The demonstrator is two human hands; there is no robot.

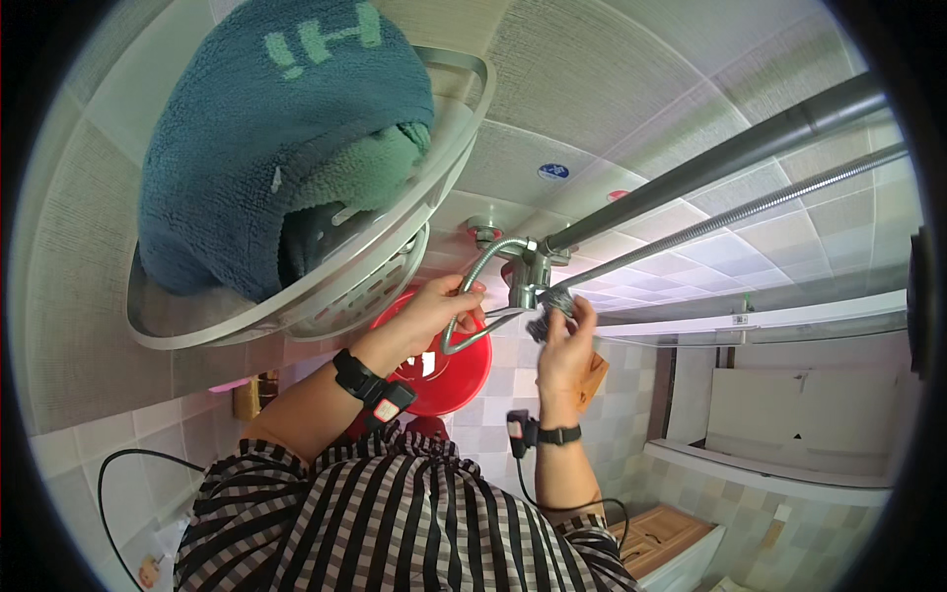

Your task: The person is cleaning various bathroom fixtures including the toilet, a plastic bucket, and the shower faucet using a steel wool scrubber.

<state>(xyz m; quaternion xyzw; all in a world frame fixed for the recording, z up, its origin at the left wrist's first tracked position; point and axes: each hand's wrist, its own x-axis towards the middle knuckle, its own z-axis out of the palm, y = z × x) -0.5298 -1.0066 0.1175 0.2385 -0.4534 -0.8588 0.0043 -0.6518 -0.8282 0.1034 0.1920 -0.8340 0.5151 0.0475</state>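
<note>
- crumpled dark grey piece [539, 329], material unclear: is sitting just beside the tap's right side.
- right hand [567, 350]: is pinching that piece between thumb and fingers.
- chrome mixer tap [528, 281]: is jutting from the tiled wall [582, 89], between both hands.
- looped metal hose [490, 253]: is curving leftward off the tap.
- left hand [432, 314]: is bending its fingers at the loop; cannot tell whether it is gripping.
- dark pole [730, 160]: is running rightward from the tap.
- red bucket [464, 380]: is standing below.
- blue towel [286, 148]: is filling a pale rack [212, 333], upper left.
</note>
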